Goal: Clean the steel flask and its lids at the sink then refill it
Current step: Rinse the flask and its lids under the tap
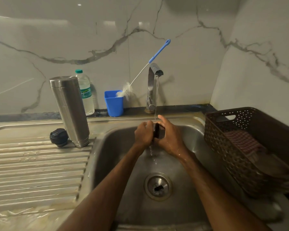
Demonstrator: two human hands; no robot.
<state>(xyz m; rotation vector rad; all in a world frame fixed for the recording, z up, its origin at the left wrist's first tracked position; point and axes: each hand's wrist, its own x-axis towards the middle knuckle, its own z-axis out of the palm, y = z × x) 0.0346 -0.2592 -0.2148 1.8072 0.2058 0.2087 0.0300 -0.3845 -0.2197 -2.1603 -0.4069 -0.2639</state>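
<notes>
Rinsing under the tap (153, 84), the left hand (143, 133) and right hand (170, 137) both curl round a dark lid (156, 130) above the sink (117, 130). The steel flask (70, 110) stands upright on the drainboard (37, 164) to their left, nearer the left hand, with a black stopper (58, 137) just beside it.

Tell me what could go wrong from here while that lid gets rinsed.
1. The wet lid, gripped between the left hand and right hand under the running tap, could slip and drop into the sink.
2. The flask stands on the ridged drainboard right at the sink's edge; a passing arm might knock it over.
3. The long brush leans far out of the blue cup and could tip it.
</notes>
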